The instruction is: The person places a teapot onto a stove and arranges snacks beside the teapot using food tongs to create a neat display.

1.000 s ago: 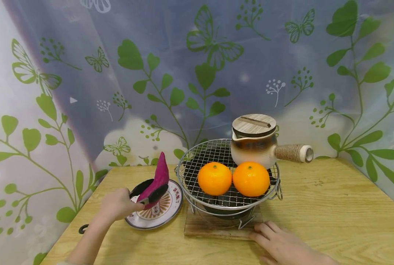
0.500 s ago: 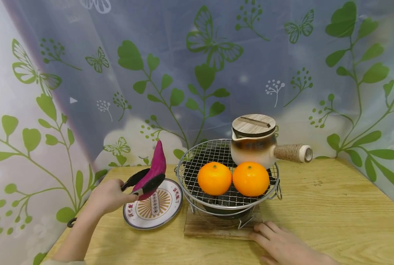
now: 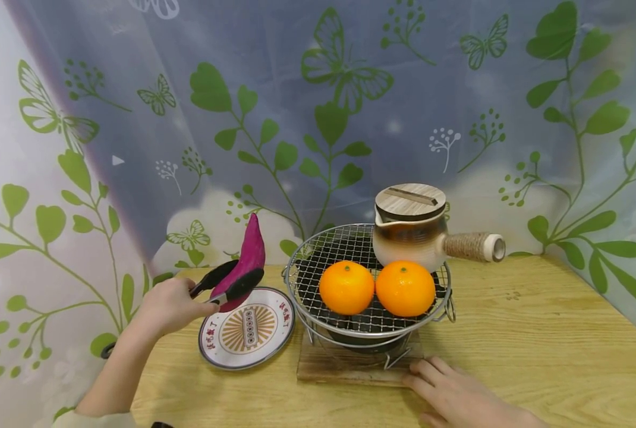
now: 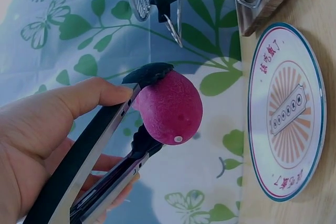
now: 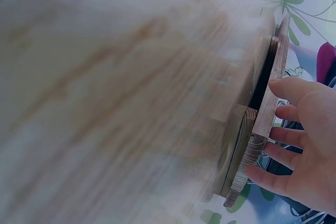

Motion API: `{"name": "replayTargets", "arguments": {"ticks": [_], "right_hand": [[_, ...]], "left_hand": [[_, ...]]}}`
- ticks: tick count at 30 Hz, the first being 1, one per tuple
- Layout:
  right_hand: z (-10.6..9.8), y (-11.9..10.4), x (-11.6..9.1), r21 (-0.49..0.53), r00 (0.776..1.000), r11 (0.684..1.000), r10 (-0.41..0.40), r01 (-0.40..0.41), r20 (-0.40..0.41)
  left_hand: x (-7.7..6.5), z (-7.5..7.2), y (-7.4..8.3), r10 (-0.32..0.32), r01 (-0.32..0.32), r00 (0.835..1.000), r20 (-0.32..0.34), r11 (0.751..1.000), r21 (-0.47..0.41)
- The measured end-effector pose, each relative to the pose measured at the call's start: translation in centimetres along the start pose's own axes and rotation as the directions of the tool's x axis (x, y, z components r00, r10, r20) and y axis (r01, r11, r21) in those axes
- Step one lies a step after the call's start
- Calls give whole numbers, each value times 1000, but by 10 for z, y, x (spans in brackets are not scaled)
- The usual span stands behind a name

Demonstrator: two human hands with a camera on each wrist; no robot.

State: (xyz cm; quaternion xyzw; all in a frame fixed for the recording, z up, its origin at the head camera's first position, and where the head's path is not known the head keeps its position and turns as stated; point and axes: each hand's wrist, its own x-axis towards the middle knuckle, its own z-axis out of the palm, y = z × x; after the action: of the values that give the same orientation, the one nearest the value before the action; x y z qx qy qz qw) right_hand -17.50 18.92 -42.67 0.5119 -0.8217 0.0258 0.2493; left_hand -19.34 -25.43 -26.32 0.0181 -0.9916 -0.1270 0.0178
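My left hand (image 3: 170, 307) grips a pair of black-and-silver tongs (image 4: 79, 166), thumb on one arm and fingers round the other. Between the black tips of the tongs is a purple sweet potato (image 3: 249, 252), its narrow end pointing up. It hangs above the back left part of a white plate (image 3: 272, 343) with a sunburst print. My right hand (image 3: 454, 392) touches the right front corner of a wooden board (image 3: 345, 370), fingers extended. On that board stands a round grill with a wire mesh (image 3: 307, 285), bearing two oranges (image 3: 347, 288) (image 3: 405, 289).
A brown-and-cream clay pot (image 3: 409, 241) with a wooden lid sits at the back right of the grill. Its rope-wrapped handle (image 3: 470, 247) juts out to the right. A leaf-patterned curtain (image 3: 275, 119) hangs behind the wooden table (image 3: 537, 333).
My left hand has raised the tongs and the sweet potato and drawn them slightly left, uncovering more of the plate. The right hand stays at the board.
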Motion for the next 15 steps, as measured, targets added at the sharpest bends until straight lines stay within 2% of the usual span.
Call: {"name": "replayTargets", "arguments": {"ticks": [15], "right_hand": [[3,1,-1,-14,1000,1000,-6,5,-23]], "left_hand": [[3,-5,10,59,-58,997,-44,998,13]]}}
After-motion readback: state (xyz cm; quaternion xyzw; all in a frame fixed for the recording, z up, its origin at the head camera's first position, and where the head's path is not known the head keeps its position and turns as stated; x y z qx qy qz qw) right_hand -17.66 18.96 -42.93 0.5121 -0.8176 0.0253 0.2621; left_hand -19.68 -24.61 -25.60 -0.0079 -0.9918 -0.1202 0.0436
